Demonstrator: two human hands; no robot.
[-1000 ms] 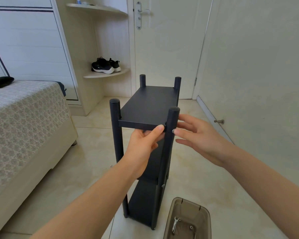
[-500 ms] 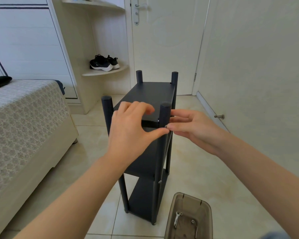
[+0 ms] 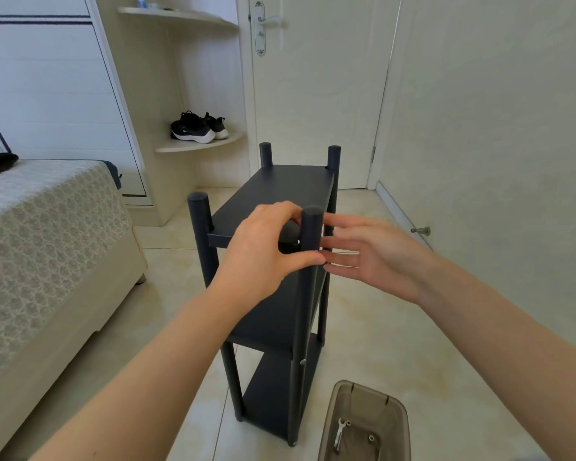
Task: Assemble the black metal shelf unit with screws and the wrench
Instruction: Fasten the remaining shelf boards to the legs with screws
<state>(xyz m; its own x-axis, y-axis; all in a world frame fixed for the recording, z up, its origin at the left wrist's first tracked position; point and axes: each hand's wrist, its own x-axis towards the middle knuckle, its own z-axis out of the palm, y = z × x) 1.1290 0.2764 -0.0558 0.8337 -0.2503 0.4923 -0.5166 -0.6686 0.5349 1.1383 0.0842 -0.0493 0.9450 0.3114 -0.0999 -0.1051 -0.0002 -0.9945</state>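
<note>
Black metal shelf unit (image 3: 273, 194): it stands upright on the tiled floor (image 3: 379, 327), with three shelves between four round posts.
Step in hand: I judge that a screw is being started by fingers at the top shelf's near right corner, where the near right post (image 3: 311, 234) meets it; a small bright spot shows there, but it is too small to be sure.
Left hand (image 3: 263, 251): it curls around that corner, fingers over the shelf edge, thumb tip pressing on the post side.
Right hand (image 3: 376, 252): it is open, fingers straight and a little spread, fingertips just beside the post; it pinches nothing that I can see.
Next move: probably to take the wrench (image 3: 338, 435) and tighten this joint while one hand steadies the post.
Wrench place: it lies in the brown plastic bin (image 3: 393, 414) on the floor, near the unit's near right foot, with a few small screws beside it.
Around: a bed (image 3: 47, 234) at the left, a corner shelf with black shoes (image 3: 197, 128), a closed door (image 3: 313, 94) behind.
In the way: nothing blocks the joint; the left hand hides part of it.
</note>
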